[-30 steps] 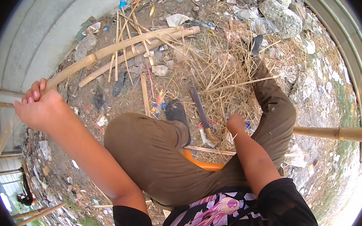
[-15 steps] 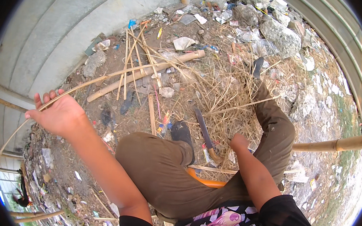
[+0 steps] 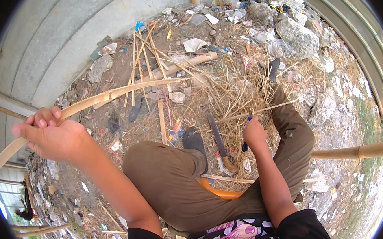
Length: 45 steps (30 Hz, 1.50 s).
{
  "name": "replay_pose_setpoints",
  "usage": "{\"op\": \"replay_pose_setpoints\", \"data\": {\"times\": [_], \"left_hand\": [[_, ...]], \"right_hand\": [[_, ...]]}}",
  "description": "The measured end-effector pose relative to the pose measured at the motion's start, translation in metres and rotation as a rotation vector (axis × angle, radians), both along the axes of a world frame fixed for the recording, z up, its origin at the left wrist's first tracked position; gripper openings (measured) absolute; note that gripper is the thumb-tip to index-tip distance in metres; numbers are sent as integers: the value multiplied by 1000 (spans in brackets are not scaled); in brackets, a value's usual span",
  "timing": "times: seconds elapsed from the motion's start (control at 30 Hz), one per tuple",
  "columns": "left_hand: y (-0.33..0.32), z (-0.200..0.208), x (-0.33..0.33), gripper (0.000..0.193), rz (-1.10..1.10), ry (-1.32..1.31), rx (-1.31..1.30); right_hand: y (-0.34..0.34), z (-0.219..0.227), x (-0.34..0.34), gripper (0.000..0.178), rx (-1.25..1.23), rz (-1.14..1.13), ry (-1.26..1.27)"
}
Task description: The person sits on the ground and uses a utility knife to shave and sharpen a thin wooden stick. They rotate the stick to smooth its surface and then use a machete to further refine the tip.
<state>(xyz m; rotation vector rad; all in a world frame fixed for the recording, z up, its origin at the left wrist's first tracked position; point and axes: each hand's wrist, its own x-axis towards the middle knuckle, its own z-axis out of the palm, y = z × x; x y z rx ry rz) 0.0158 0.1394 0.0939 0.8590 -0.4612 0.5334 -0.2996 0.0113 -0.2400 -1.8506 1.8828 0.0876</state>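
Note:
A long pale bamboo strip (image 3: 126,89) is gripped in my left hand (image 3: 53,133) at the far left. Its broad face shows, with a node partway along, and it reaches rightward above the ground, while its other end runs past the hand to the lower left. Closed round a blue-handled tool (image 3: 245,146), my right hand (image 3: 255,132) is beside my right leg. A short dark tip rises above that fist; most of the tool is hidden. Between my legs lies a machete (image 3: 217,136) with a dark blade and wooden handle.
Several split bamboo strips (image 3: 136,65) lie across a bamboo pole (image 3: 184,66) ahead. Dry shavings (image 3: 242,96) cover the ground by my right leg. Rocks (image 3: 297,38) and litter are at the back right. A concrete wall (image 3: 72,29) stands left; a bamboo pole (image 3: 355,151) juts in at right.
The bamboo strip has turned from edge-on to broad face, and its far end has drawn back leftward. My left hand is lower and more closed. My right hand has risen, revealing the blue-handled tool.

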Motion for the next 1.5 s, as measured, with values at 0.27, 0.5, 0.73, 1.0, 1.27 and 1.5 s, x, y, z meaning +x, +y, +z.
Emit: {"op": "replay_pose_setpoints", "data": {"times": [0.27,0.5,0.73,1.0,1.27,1.5], "left_hand": [[36,6,17,44,-309,137,19],[118,-8,19,44,-172,335,-70],[228,-39,0,44,-54,450,-357],[300,-52,-3,48,-22,493,-501],[334,-68,-16,49,-46,500,-417],[343,-75,-31,39,-67,354,-301]], "right_hand": [[-13,20,23,15,103,-556,-1403],[-16,39,17,26,468,-705,-1593],[8,73,36,52,580,-587,-1630],[27,116,70,57,584,-315,-1684],[32,119,60,48,688,-238,-1921],[12,120,27,30,518,-257,-1983]]}}
